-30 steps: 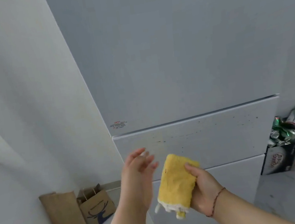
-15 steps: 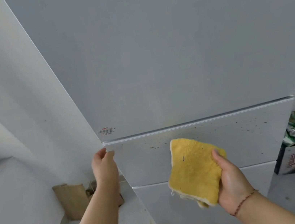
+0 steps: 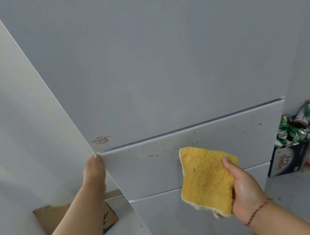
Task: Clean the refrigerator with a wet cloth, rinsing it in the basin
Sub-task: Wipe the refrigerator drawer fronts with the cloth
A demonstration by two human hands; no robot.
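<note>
Specks of dark grime dot the refrigerator's middle drawer front (image 3: 156,163), so in my judgement the wiping there has hardly begun; no basin is in view. The right hand (image 3: 241,185) pinches a fluffy yellow cloth (image 3: 204,178), square with a pale stitched hem, held just before that smooth white panel. The left hand (image 3: 94,169) grips the drawer's left edge. Crushed cans (image 3: 308,123) fill a cardboard box to the right; a paper bag (image 3: 52,217) stands on the floor.
</note>
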